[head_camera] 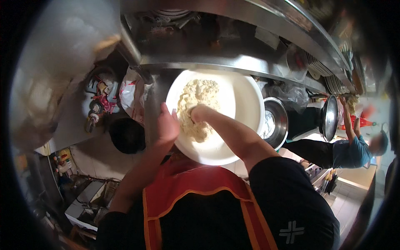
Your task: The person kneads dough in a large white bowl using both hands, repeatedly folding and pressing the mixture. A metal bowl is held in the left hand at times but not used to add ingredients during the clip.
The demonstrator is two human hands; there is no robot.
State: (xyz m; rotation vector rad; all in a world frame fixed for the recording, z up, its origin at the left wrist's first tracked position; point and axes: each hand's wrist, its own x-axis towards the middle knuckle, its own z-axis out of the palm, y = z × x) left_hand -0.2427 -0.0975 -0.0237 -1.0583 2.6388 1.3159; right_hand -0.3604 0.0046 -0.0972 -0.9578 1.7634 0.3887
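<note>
A large round white basin (247,93) stands before me, with its near rim close to my red apron (193,181). In its left half lies a rough, lumpy mass of pale dough (200,90). My right hand (200,115) presses into the middle of the dough, and its fingers are mostly hidden there. At the basin's left rim, my left hand (168,125) holds the edge, thumb and fingers pointing up along it.
A steel shelf (212,62) runs past the basin's far side. Right of the basin sits a metal bowl (276,118) with foil-like contents. A dark round container (127,136) is at left. Farther right, a person (350,153) stands with raised arms near a wok (329,118).
</note>
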